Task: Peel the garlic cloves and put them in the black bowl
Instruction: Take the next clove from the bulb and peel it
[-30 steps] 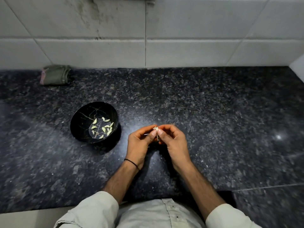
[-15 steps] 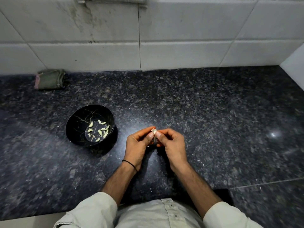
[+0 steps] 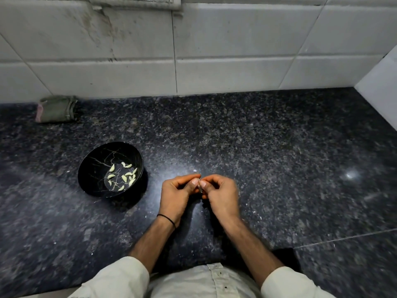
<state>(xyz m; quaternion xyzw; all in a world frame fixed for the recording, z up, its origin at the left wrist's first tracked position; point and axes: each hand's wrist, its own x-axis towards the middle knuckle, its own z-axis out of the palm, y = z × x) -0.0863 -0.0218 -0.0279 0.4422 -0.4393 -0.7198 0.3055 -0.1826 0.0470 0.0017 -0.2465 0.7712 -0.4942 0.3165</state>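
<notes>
hands: left hand [image 3: 176, 195] and right hand [image 3: 221, 195] pinch one garlic clove [image 3: 200, 187] together
black bowl [image 3: 110, 169]: left of hands, holds peeled cloves [image 3: 122, 176]
cloth [image 3: 57, 109]: by wall

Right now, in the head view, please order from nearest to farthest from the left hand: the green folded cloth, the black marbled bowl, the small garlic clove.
1. The small garlic clove: pinched in the fingertips of the left hand.
2. The black marbled bowl: on the counter, to the hand's left.
3. The green folded cloth: far left, by the tiled wall.
</notes>
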